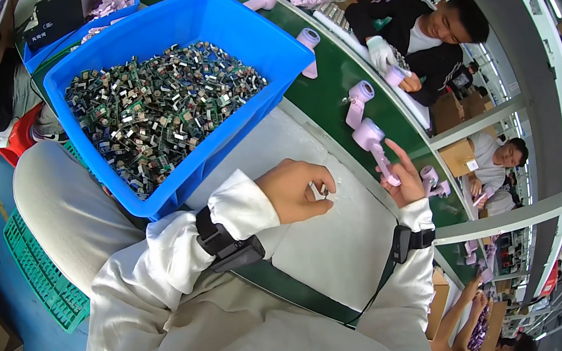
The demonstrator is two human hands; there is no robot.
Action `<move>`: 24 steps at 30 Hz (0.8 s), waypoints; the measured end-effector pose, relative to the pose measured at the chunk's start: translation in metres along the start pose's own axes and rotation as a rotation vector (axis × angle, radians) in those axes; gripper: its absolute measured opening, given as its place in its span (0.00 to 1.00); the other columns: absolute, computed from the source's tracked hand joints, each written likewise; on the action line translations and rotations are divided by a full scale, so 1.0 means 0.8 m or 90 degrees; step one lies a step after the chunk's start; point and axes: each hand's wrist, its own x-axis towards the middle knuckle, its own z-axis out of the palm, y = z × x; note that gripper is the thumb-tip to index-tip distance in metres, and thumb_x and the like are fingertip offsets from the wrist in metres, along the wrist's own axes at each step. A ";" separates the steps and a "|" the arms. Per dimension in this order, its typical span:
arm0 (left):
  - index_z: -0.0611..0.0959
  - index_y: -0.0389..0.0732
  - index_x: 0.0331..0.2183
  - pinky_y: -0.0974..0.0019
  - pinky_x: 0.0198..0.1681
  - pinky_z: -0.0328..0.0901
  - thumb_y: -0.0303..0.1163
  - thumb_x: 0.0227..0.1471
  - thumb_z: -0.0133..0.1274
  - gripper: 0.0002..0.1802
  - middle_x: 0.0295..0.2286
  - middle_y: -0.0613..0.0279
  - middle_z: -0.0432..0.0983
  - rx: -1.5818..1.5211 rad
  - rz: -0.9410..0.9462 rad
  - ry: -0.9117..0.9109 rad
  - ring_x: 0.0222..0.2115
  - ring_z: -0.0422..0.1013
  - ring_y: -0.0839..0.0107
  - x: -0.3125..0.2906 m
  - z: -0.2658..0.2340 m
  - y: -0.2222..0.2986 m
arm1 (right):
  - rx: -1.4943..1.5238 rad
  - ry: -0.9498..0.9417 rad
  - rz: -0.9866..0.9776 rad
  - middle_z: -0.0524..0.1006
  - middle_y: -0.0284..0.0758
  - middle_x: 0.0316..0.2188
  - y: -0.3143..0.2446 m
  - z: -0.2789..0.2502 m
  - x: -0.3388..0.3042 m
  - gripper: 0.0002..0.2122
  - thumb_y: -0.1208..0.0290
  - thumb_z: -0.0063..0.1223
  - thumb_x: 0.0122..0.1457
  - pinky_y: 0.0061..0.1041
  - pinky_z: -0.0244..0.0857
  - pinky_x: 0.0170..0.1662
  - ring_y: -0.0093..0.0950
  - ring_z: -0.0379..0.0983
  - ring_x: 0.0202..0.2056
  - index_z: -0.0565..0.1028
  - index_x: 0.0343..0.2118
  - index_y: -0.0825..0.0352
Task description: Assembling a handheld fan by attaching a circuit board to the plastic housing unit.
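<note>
Green conveyor belt [335, 87] curves through a busy workshop, carrying lilac handheld units past the far edge of a white-covered table [333, 260], where the person sits. At the table's left side, tilted near the person's knee, a blue bin [243, 28] is heaped with small circuit boards [162, 110]. Over the table's far right corner, the right hand [404, 181] grips the handle of one lilac unit [369, 136], its round head reaching out above the belt and the forefinger raised clear. Another unit [358, 102] stands on the belt just beyond that head, and across the belt a co-worker [419, 44] bends over similar work. Above the middle of the table, the left hand [296, 192] is curled, thumb and forefinger closed around what looks like a small part [325, 194], too tiny to identify. The step in hand seems to be handling one unit at the belt's edge, either taking it up or setting it down; which of these cannot be told. Either way, the next move probably calls for a steady hold on the handle, keeping the head clear of its neighbour, while the left fingers keep their fine pinch.
</note>
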 end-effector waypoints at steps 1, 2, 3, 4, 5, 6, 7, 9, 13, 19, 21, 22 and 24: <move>0.81 0.38 0.39 0.64 0.34 0.73 0.28 0.53 0.60 0.11 0.28 0.58 0.80 -0.004 -0.009 -0.012 0.29 0.79 0.68 -0.004 -0.003 0.000 | -0.057 -0.032 0.004 0.76 0.29 0.27 -0.005 0.018 -0.017 0.24 0.75 0.45 0.61 0.17 0.69 0.34 0.18 0.72 0.26 0.68 0.63 0.58; 0.81 0.38 0.41 0.67 0.34 0.73 0.26 0.54 0.60 0.11 0.29 0.60 0.79 -0.013 -0.013 0.032 0.30 0.79 0.72 -0.009 -0.003 0.002 | -0.113 -0.060 0.011 0.75 0.28 0.26 -0.003 0.028 -0.035 0.26 0.77 0.46 0.60 0.16 0.68 0.33 0.17 0.70 0.25 0.67 0.64 0.58; 0.81 0.38 0.42 0.69 0.33 0.72 0.25 0.55 0.59 0.11 0.29 0.62 0.78 -0.022 -0.018 0.074 0.31 0.78 0.75 -0.012 -0.002 0.002 | -0.105 -0.045 0.024 0.75 0.28 0.26 0.004 0.033 -0.047 0.26 0.77 0.46 0.60 0.16 0.68 0.33 0.17 0.70 0.25 0.67 0.64 0.58; 0.81 0.38 0.42 0.69 0.33 0.72 0.25 0.55 0.59 0.11 0.29 0.62 0.78 -0.029 -0.026 0.056 0.31 0.78 0.75 -0.016 0.001 0.002 | -0.177 -0.092 -0.005 0.75 0.26 0.25 0.012 0.037 -0.056 0.27 0.78 0.46 0.59 0.16 0.66 0.31 0.16 0.70 0.25 0.66 0.64 0.57; 0.82 0.38 0.42 0.69 0.33 0.72 0.24 0.54 0.59 0.12 0.29 0.60 0.78 -0.038 -0.042 0.093 0.29 0.79 0.74 -0.021 0.000 0.003 | -0.250 -0.147 -0.038 0.75 0.25 0.23 0.017 0.045 -0.063 0.29 0.79 0.46 0.58 0.17 0.65 0.29 0.15 0.69 0.24 0.66 0.65 0.56; 0.82 0.39 0.42 0.69 0.33 0.73 0.24 0.53 0.59 0.13 0.28 0.59 0.78 -0.044 -0.060 0.134 0.28 0.79 0.72 -0.027 -0.001 0.003 | -0.242 -0.144 -0.028 0.75 0.25 0.23 0.015 0.060 -0.072 0.29 0.79 0.46 0.58 0.17 0.65 0.29 0.15 0.69 0.24 0.66 0.65 0.56; 0.82 0.39 0.42 0.69 0.33 0.73 0.23 0.52 0.59 0.13 0.28 0.57 0.78 -0.050 -0.077 0.176 0.26 0.79 0.70 -0.031 -0.001 0.001 | -0.278 -0.166 0.003 0.75 0.26 0.22 0.008 0.077 -0.084 0.28 0.78 0.48 0.58 0.18 0.64 0.28 0.16 0.70 0.23 0.68 0.63 0.56; 0.82 0.39 0.44 0.69 0.33 0.73 0.23 0.52 0.59 0.15 0.27 0.58 0.78 -0.076 -0.095 0.175 0.27 0.79 0.71 -0.037 -0.002 -0.008 | -0.350 -0.211 0.059 0.75 0.27 0.20 0.001 0.105 -0.097 0.26 0.78 0.52 0.56 0.21 0.64 0.26 0.18 0.71 0.22 0.72 0.60 0.57; 0.81 0.39 0.48 0.70 0.37 0.72 0.20 0.52 0.58 0.19 0.30 0.61 0.77 -0.127 -0.129 0.159 0.31 0.78 0.74 -0.043 -0.002 -0.014 | -0.692 -0.190 -0.263 0.77 0.32 0.21 0.017 0.119 -0.084 0.17 0.76 0.57 0.56 0.25 0.66 0.26 0.24 0.75 0.22 0.80 0.50 0.60; 0.79 0.36 0.50 0.71 0.44 0.70 0.15 0.54 0.54 0.21 0.37 0.62 0.78 -0.134 -0.054 0.021 0.38 0.77 0.76 -0.050 -0.002 -0.010 | -0.615 -0.189 -0.498 0.78 0.36 0.24 0.040 0.115 -0.061 0.10 0.77 0.59 0.55 0.25 0.67 0.28 0.29 0.75 0.23 0.82 0.41 0.63; 0.79 0.35 0.50 0.71 0.45 0.70 0.15 0.54 0.54 0.21 0.38 0.61 0.78 -0.143 -0.066 0.009 0.38 0.77 0.76 -0.051 -0.004 -0.014 | -0.569 -0.182 -0.549 0.79 0.36 0.25 0.047 0.116 -0.059 0.09 0.77 0.59 0.56 0.25 0.67 0.27 0.30 0.75 0.23 0.82 0.40 0.64; 0.78 0.35 0.50 0.71 0.46 0.70 0.14 0.54 0.54 0.21 0.38 0.61 0.78 -0.151 -0.073 -0.005 0.39 0.77 0.75 -0.050 -0.005 -0.016 | -0.565 -0.183 -0.543 0.79 0.36 0.25 0.048 0.116 -0.058 0.09 0.77 0.59 0.56 0.25 0.67 0.27 0.30 0.75 0.23 0.82 0.40 0.64; 0.78 0.35 0.51 0.70 0.47 0.69 0.14 0.54 0.53 0.21 0.39 0.60 0.78 -0.159 -0.093 -0.035 0.40 0.77 0.75 -0.051 0.000 -0.014 | -0.542 -0.202 -0.430 0.80 0.36 0.25 0.035 0.116 -0.066 0.09 0.77 0.60 0.55 0.26 0.68 0.28 0.31 0.76 0.24 0.82 0.40 0.64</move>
